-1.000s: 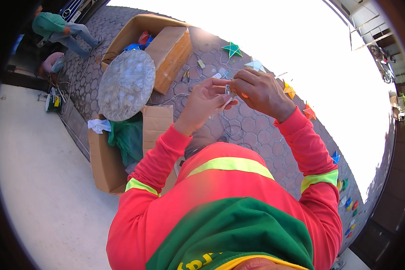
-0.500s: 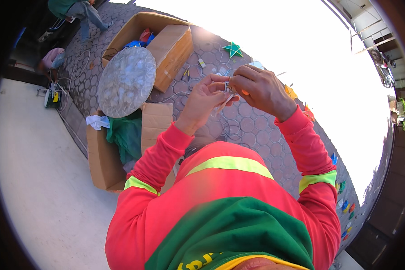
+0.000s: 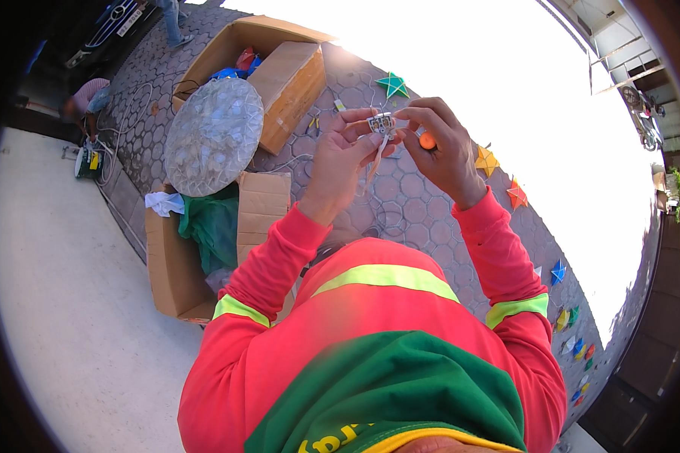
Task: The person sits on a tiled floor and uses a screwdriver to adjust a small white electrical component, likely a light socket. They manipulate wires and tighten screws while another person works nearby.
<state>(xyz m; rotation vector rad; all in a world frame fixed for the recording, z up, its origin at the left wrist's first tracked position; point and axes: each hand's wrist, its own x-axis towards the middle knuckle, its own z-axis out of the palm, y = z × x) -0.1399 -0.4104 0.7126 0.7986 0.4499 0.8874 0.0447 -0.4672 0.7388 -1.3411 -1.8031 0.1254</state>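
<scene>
In front of my chest, my left hand [image 3: 336,167] pinches a small white electrical fitting [image 3: 381,123] with metal terminals showing on its face. A pale wire [image 3: 378,158] hangs from it past my fingers. My right hand [image 3: 452,160] is closed round what looks like a screwdriver [image 3: 428,140]; only its round orange handle end shows, the shaft hidden by my fingers. My right fingertips are beside the fitting's right edge; whether they touch it, I cannot tell.
Open cardboard boxes [image 3: 170,260] stand at the left, with a round translucent disc [image 3: 213,137] leaning there. Pliers [image 3: 313,123], a green star lantern [image 3: 392,85] and loose wires lie on the paving [image 3: 419,215]. More coloured stars line the right. Another person [image 3: 91,98] crouches far left.
My right hand has drawn slightly away from the fitting and lower, showing more of the orange handle. The fitting's terminal face is more visible. At the upper left, a standing person has moved.
</scene>
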